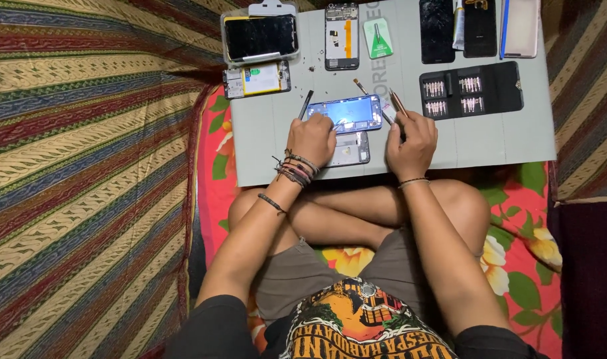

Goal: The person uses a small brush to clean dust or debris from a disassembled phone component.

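Pressing on the blue phone frame (344, 113), the left hand (312, 138) lay flat; the right hand (411, 143) gripped a thin tool (397, 103). Screwdriver bit case (471, 90) stood nearby, unobstructed.

two hands (313, 138), one bit case (471, 89)

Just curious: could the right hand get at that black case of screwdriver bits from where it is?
Probably yes. The black bit case lies open on the grey mat, just up and right of the right hand, nothing between them. But that hand's fingers already hold a thin tool.
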